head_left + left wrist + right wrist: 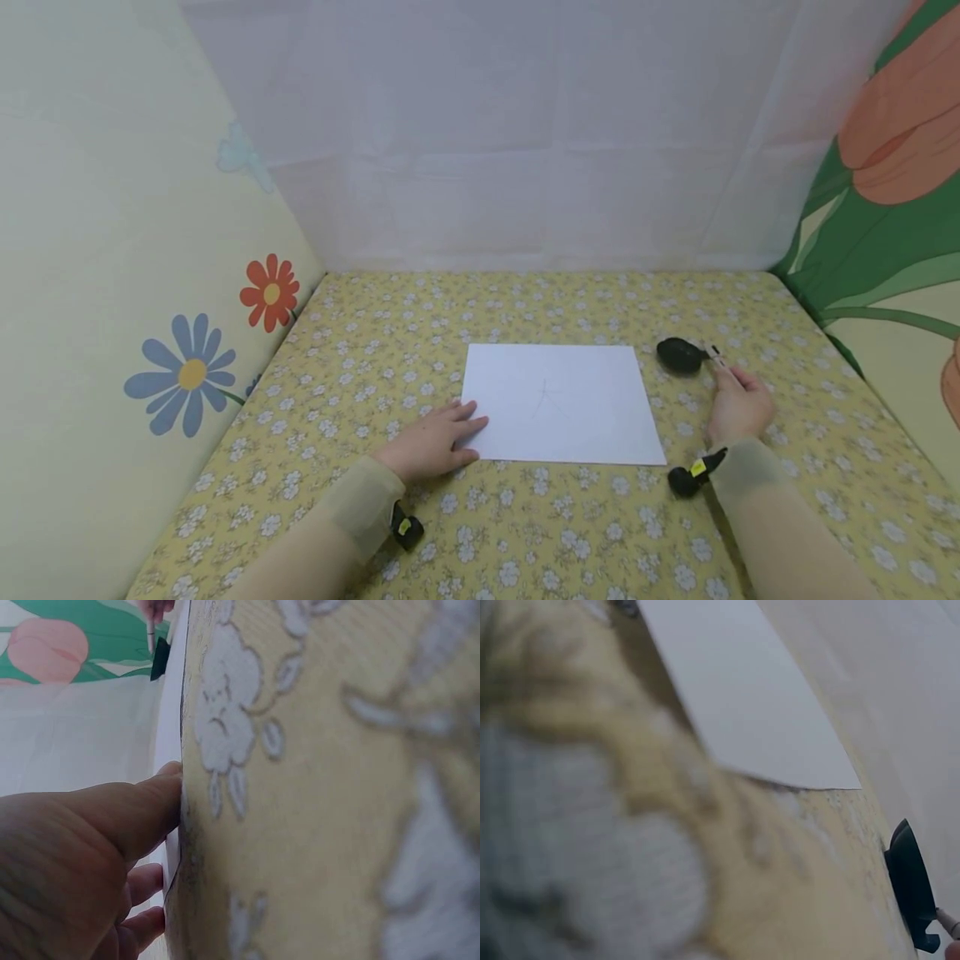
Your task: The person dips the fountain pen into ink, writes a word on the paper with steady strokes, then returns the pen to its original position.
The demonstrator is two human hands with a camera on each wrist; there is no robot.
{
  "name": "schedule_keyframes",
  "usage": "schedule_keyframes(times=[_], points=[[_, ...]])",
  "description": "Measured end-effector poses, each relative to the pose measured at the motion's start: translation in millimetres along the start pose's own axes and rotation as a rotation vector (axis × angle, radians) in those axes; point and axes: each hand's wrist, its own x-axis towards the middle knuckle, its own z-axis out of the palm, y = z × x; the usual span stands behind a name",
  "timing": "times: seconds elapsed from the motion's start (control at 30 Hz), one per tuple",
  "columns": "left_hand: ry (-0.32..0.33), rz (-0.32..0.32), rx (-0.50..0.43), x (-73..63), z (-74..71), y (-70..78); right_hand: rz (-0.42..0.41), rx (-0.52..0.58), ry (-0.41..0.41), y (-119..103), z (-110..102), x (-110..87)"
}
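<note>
My left hand (431,442) rests with spread fingers on the lower left corner of a white sheet of paper (600,425). Faint thin strokes (551,393) cross near the middle of the sheet. To the right of the paper, my right hand (741,407) pinches a thin, pale, pen-like stick (721,360). Its tip is at the near right end of a small black dish (678,356) with a short projecting end. In the right wrist view the dish (910,881) shows side-on, the stick (948,923) meeting it. Most of the right hand is outside that view.
A yellow cloth with white flowers (360,500) covers the table. White sheeting (480,167) hangs at the back. Flower-printed panels stand at the left (90,250) and right (885,250). Each wrist wears a small black camera, seen at the left (407,527) and right (684,481).
</note>
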Motion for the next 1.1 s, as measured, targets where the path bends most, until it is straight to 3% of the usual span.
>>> schedule_keyframes(times=[0.13,0.5,0.9,1.1], points=[[-0.002,-0.002,-0.004,-0.3,-0.5,0.8,-0.022,-0.136,0.112,13.7,10.5,-0.2],[-0.003,0.0,-0.003,-0.2,-1.4,1.9,-0.012,-0.24,0.095,11.8,12.6,-6.0],[-0.003,0.003,0.0,0.0,-1.5,1.2,0.008,-0.552,0.094,9.8,8.3,-14.5],[-0.003,0.007,-0.01,-0.9,-2.7,2.3,0.006,-0.607,0.104,8.8,7.7,-16.7]])
